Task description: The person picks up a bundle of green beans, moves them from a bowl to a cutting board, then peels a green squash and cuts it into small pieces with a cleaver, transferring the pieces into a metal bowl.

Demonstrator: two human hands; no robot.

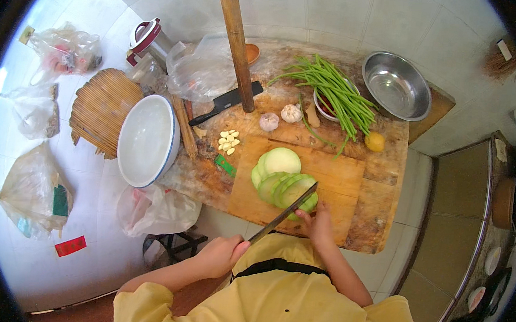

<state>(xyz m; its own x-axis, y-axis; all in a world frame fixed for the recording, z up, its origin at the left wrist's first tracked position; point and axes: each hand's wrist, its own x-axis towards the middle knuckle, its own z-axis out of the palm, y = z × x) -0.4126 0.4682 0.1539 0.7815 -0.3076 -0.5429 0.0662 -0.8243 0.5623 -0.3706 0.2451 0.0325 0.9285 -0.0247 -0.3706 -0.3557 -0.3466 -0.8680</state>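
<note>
My left hand (222, 256) grips the handle of a kitchen knife (276, 219), whose long dark blade slants up to the right. The blade lies across the near end of a pale green gourd (308, 205), close to my right fingers. My right hand (318, 226) holds that near end, thumb and fingertips against it. Several round gourd slices (282, 160) overlap beyond the blade, their pale flesh showing. All of this rests on a wooden cutting board (340, 202). The gourd's underside and part of its near end are hidden by the blade and my hand.
Peeled garlic cloves (229, 142), garlic bulbs (291, 113) and a black-handled cleaver (226, 102) lie beyond the board. Green bean pods (330, 90) top a small bowl. A yellow lemon-like fruit (374, 142), a steel basin (396, 85), a white enamel basin (146, 139) and an upright wooden pole (237, 43) stand around.
</note>
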